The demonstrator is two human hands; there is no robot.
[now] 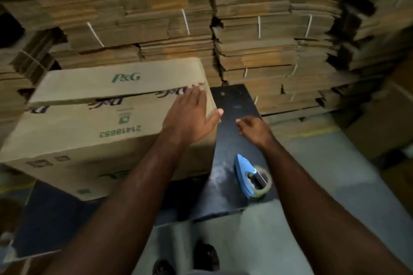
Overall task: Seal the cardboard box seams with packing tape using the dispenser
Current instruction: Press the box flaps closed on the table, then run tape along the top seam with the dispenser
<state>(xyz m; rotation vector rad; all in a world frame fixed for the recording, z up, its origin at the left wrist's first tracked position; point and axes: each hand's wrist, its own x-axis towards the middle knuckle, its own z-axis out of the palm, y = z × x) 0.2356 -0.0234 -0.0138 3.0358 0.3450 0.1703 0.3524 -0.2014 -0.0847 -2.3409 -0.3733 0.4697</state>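
While the left hand [190,116] presses the box [89,131], the dispenser [251,176] points away.

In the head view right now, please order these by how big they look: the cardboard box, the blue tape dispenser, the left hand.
1. cardboard box
2. left hand, nearly alike with 3
3. blue tape dispenser, nearer the camera, so unsure

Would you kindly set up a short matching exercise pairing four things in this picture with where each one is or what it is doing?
Things:
1. left hand
2. right hand
3. tape dispenser
4. cardboard box

States:
A. lies untouched on the dark table
B. hovers empty above the table
C. top flap raised
D. rests flat on the box

Pairs: 1-D, 2-B, 3-A, 4-C
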